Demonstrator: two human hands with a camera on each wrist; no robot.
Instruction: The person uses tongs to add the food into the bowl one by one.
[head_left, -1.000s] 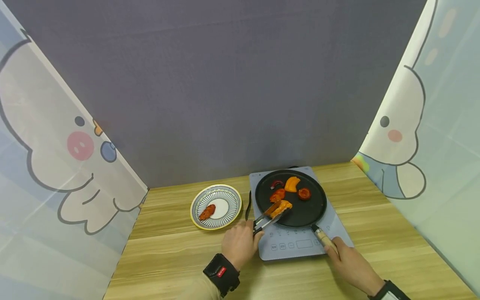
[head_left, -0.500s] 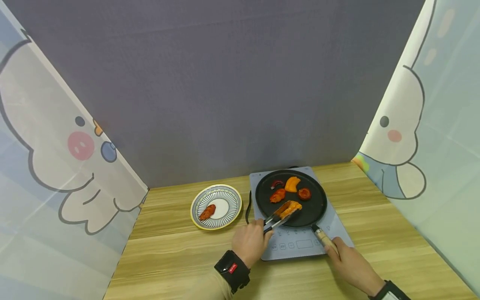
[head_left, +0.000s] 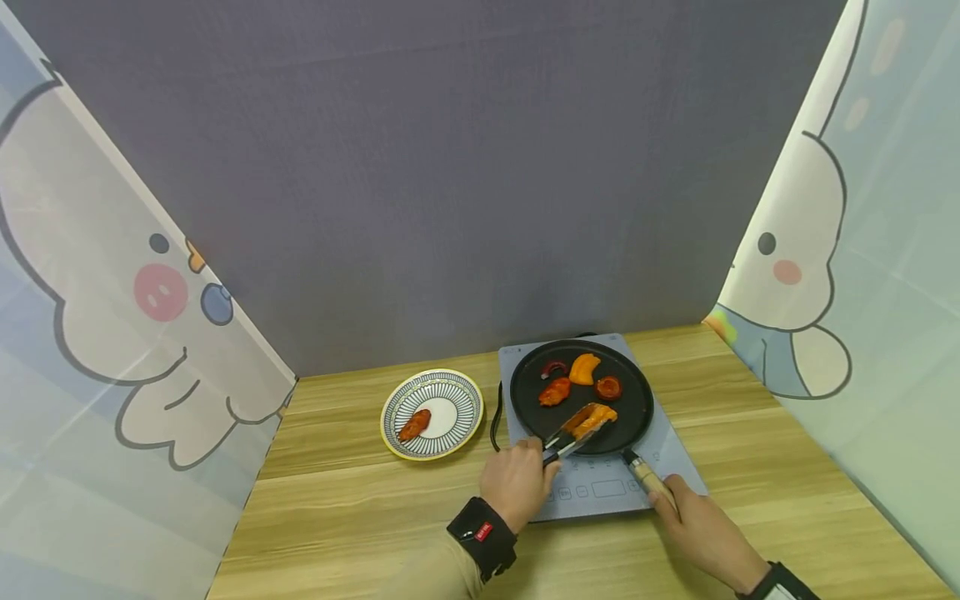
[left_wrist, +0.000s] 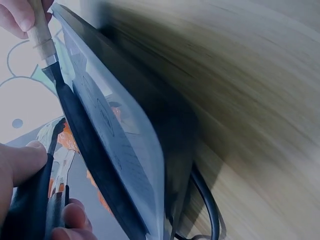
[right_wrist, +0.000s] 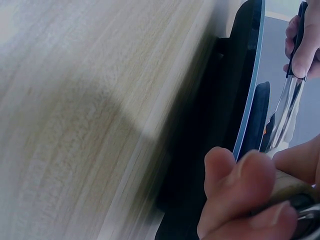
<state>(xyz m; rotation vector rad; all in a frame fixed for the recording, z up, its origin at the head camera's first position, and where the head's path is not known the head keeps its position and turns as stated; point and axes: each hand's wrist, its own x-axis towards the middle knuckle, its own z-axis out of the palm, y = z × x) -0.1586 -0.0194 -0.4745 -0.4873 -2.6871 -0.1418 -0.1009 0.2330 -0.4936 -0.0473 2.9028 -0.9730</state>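
My left hand (head_left: 516,482) grips metal tongs (head_left: 557,452) with black handles, low over the front of a round black frying pan (head_left: 633,400). Between the tongs' tips is a lumpy orange piece of food (head_left: 602,417); whether it touches the pan is unclear. In the left wrist view, thumb and fingers squeeze the tongs' handles (left_wrist: 30,200). My right hand (head_left: 705,533) holds the pan's wooden handle (head_left: 651,478), its fingers curled round it in the right wrist view. In the pan lie a reddish chicken wing (head_left: 555,392), yellow-orange slices (head_left: 583,368), a dark red curl (head_left: 553,367) and a round red piece (head_left: 608,387).
Under the pan is a grey induction cooktop (head_left: 570,504), its black cord (head_left: 496,417) at the left. A patterned plate (head_left: 457,417) with one chicken wing (head_left: 415,425) stands left of it on the wooden table (head_left: 337,500). A grey partition (head_left: 420,208) rises behind.
My left hand has moved to the right with the tongs and the orange piece, away from the wing in the pan. The right hand and the pan have stayed in place.
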